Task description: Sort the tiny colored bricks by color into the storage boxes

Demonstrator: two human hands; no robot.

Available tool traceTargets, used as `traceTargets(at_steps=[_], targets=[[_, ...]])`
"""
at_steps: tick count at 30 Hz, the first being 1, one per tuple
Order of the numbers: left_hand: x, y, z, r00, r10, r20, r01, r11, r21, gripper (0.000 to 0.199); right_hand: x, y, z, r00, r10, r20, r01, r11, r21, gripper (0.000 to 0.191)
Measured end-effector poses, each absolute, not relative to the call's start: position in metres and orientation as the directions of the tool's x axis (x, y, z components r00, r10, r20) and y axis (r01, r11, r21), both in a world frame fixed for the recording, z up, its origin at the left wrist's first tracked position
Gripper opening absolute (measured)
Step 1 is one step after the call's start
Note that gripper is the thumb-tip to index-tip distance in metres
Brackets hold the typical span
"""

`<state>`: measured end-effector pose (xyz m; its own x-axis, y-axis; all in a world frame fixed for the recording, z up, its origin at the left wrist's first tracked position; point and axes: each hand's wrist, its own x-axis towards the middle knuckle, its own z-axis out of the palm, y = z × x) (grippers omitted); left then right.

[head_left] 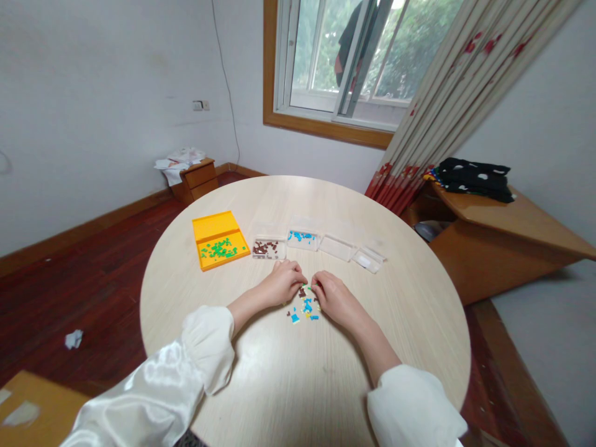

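Small building bricks in blue, brown, yellow, white and green lie in a loose pile on the round table. My left hand is at the pile's far left side, fingers pinched together near a bit of green. Across from it, my right hand has its fingertips closed at the far right edge of the pile, also beside a green piece. Whatever either pinch holds is too small to make out. A blue brick with a pale edge sits at the near left of the pile.
Beyond my hands stand a yellow box with green bricks, a clear box with brown bricks and another clear box with blue ones. Two more clear boxes continue to the right. The round table's pale top surrounds everything.
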<state>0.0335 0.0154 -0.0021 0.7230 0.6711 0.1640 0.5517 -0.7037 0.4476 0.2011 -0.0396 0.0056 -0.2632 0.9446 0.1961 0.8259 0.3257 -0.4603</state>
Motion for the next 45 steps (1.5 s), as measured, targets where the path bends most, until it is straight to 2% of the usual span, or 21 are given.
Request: traceTargets(at_steps=[6,14,18,21,23,26,29,34,41,45], targets=[[0.034,0.013,0.002,0.711,0.692,0.12,0.577,-0.673,0.462,0.019,0.197,-0.04,0.009,-0.235,0.959,0.157,0.822,0.282,-0.494,0.014],[0.034,0.011,0.003,0.683,0.723,0.11,0.591,-0.634,0.499,0.009,0.194,-0.039,0.005,-0.231,0.968,0.102,0.857,0.252,-0.449,0.016],[0.033,0.011,0.0,0.637,0.752,0.169,0.547,-0.596,0.588,0.006,0.196,-0.039,0.003,-0.244,0.962,0.122,0.857,0.273,-0.437,0.016],[0.032,0.013,-0.001,0.51,0.844,0.167,0.442,-0.423,0.791,0.005,0.197,-0.039,0.002,-0.242,0.952,0.189,0.835,0.304,-0.459,0.015],[0.03,0.015,-0.001,0.432,0.896,0.098,0.307,-0.248,0.919,0.007,0.197,-0.039,0.004,-0.209,0.939,0.271,0.808,0.322,-0.493,0.015],[0.028,0.014,0.001,0.427,0.903,-0.039,0.071,0.01,0.997,0.01,0.196,-0.041,0.009,-0.151,0.908,0.391,0.759,0.36,-0.543,0.014],[0.029,0.009,0.005,0.51,0.844,-0.167,-0.105,0.253,0.962,0.015,0.193,-0.044,0.013,-0.139,0.883,0.449,0.716,0.403,-0.57,0.016],[0.035,-0.003,0.01,0.591,0.693,-0.414,-0.121,0.583,0.803,0.007,0.187,-0.047,0.017,-0.169,0.87,0.463,0.675,0.445,-0.588,0.016],[0.039,-0.003,0.006,0.658,0.586,-0.473,-0.227,0.753,0.617,0.016,0.187,-0.047,0.016,-0.223,0.857,0.464,0.649,0.486,-0.586,0.016],[0.038,0.001,-0.002,0.698,0.568,-0.435,-0.276,0.775,0.569,0.017,0.188,-0.047,0.013,-0.249,0.871,0.424,0.635,0.477,-0.608,0.016]])
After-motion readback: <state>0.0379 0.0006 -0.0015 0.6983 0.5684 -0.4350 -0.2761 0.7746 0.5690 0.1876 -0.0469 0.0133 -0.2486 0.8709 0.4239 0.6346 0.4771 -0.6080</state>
